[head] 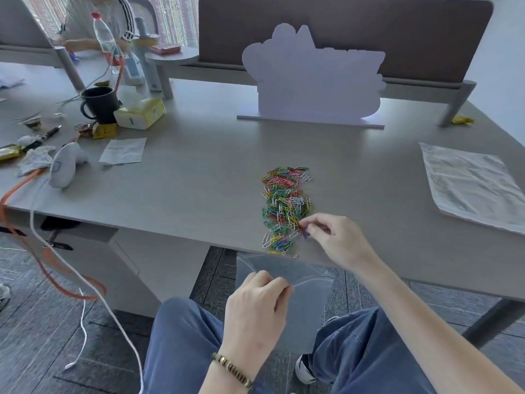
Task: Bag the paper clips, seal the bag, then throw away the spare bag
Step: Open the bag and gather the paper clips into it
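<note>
Lying apart, two bags (287, 282), (473, 184), one clip pile (285, 207)

Grey laminate table (199, 172). White cloud-shaped standing cutout board (312, 81) at far edge, upright. Black ceramic mug (100, 105) near far-left corner, pale yellow tissue pack (140, 112) just beside it. Folded white paper napkin (123, 151) lying flat nearer. White handheld controller (64, 164) by left edge. Clear plastic water bottle with red cap (104, 38) beyond mug.
</note>
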`<state>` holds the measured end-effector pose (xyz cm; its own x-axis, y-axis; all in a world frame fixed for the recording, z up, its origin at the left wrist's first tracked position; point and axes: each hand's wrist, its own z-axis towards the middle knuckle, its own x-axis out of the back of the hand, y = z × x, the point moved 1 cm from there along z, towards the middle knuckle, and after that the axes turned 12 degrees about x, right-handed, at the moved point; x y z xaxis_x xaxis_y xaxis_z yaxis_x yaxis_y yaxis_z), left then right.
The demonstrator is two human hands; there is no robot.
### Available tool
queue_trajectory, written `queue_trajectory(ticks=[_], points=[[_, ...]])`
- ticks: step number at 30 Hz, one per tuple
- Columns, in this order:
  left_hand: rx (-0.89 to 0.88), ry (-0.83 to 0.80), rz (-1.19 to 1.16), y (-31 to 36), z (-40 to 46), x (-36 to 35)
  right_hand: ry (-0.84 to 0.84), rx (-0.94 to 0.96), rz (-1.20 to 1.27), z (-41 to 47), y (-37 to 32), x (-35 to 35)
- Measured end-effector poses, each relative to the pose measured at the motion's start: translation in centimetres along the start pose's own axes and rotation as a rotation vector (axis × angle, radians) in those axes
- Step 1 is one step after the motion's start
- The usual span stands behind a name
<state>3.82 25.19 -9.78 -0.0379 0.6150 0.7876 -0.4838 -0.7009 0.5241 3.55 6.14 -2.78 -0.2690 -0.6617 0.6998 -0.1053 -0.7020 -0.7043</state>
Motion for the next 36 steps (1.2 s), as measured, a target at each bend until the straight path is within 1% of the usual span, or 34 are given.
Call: queue_trajectory(ticks=[3, 7, 8, 9, 11, 13, 14, 16, 20, 22, 31, 34, 36], points=[[0.016, 0.023, -0.005, -0.1, 0.1, 0.1, -0.051, 0.015, 0.082, -1.4, -0.6, -0.6], [0.029, 0.031, -0.008, -0.4, 0.1, 0.1, -0.177, 0.050, 0.211, -2.7, -1.1, -1.0], [0.030, 0.031, -0.010, -0.5, 0.0, 0.1, -0.186, 0.041, 0.260, -2.8, -1.1, -0.8], [0.028, 0.033, -0.013, -0.5, 0.0, 0.1, -0.165, 0.023, 0.314, -2.8, -1.2, -0.5], [0.020, 0.031, -0.016, -0.6, 0.0, 0.2, -0.042, -0.019, 0.362, -1.9, -0.8, 0.5], [0.011, 0.021, -0.016, -0.6, 0.0, 0.2, 0.094, -0.059, 0.304, -0.3, 0.3, 1.5], [0.009, 0.015, -0.015, -0.6, 0.0, 0.2, 0.132, -0.083, 0.259, 0.6, 0.9, 1.8], [0.008, 0.007, -0.012, -0.6, 0.0, 0.2, 0.145, -0.130, 0.195, 2.4, 1.6, 2.1], [0.011, 0.006, -0.007, -0.7, 0.0, 0.5, 0.049, -0.123, 0.128, 4.2, 1.6, 1.4], [0.015, 0.010, -0.011, -0.8, 0.1, 0.6, -0.005, -0.102, 0.155, 4.0, 1.1, 0.7], [0.029, 0.030, -0.012, -1.4, 0.5, 1.3, -0.128, -0.045, 0.316, -0.1, -1.2, -1.6], [0.034, 0.025, -0.001, -1.7, 0.7, 1.6, -0.208, -0.046, 0.359, -0.9, -1.4, -1.6], [0.032, 0.022, 0.006, -1.9, 0.9, 1.6, -0.224, -0.049, 0.375, -0.7, -1.5, -1.0]])
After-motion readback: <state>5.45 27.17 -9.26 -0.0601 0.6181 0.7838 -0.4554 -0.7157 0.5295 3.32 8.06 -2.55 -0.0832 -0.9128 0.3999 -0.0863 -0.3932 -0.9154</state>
